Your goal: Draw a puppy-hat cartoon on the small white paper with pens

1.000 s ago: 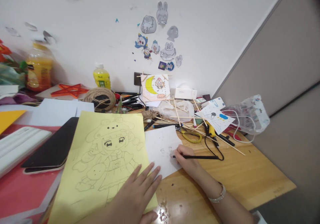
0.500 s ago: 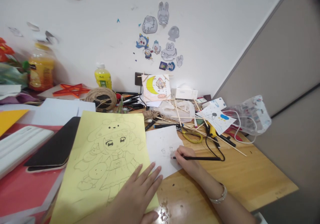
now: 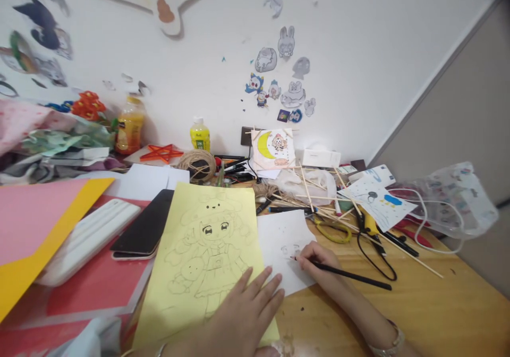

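A dark pencil (image 3: 350, 275) is pinched in my right hand (image 3: 319, 264), its tip on a small white sheet of paper (image 3: 274, 235). Faint pencil marks, like a pair of eyes, show on that sheet near the tip. My left hand (image 3: 243, 312) lies flat with fingers spread over the lower right of a yellow sheet (image 3: 159, 293), fingertips reaching its edge beside the white paper. The yellow sheet carries a line drawing of a girl in a hat and dress, holding a round-headed toy.
Left of the yellow sheet lie a black phone (image 3: 145, 224), a white case (image 3: 93, 235) and pink and orange sheets (image 3: 40, 213). Behind are twine (image 3: 197, 166), bottles (image 3: 200, 134), thin wooden sticks (image 3: 306, 187), yellow-handled scissors (image 3: 334, 234) and a yellow glue gun (image 3: 370, 224).
The view has swung left, so the scene sits further right and more shows at the left. The pencil's back end has tilted lower, while its tip stays near the drawn eyes.
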Tool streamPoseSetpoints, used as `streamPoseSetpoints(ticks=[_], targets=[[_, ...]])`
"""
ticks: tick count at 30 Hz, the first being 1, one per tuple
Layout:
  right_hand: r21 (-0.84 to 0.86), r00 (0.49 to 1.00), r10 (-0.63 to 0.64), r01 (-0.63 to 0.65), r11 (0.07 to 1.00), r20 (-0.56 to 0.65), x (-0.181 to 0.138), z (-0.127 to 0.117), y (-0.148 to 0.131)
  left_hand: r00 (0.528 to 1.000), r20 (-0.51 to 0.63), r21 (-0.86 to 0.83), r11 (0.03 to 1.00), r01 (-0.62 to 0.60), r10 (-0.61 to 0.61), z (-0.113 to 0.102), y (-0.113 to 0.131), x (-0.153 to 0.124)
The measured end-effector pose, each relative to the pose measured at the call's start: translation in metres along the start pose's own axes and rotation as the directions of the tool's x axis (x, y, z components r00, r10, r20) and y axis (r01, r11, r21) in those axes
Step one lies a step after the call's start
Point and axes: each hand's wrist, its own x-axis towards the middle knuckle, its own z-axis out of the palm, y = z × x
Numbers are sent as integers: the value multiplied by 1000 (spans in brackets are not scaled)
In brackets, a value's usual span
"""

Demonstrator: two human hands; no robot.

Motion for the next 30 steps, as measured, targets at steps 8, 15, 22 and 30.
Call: streamPoseSetpoints(ticks=[8, 15, 22, 30], targets=[[-167, 999, -37, 35, 985, -9, 6, -1, -4, 1000, -22, 32, 999, 2, -2, 8, -2, -1], [-235, 999, -37, 43, 971, 32, 6, -3, -16, 1000, -26, 16, 1000, 6, -6, 9, -3, -3], [-216, 998, 27, -15, 976, 49, 6, -2, -13, 1000, 15, 11, 1000, 10, -10, 7, -3, 0], [-199, 997, 69, -63, 978, 25, 6, -3, -15, 999, -32, -1, 1000, -11, 11, 15, -5, -1]])
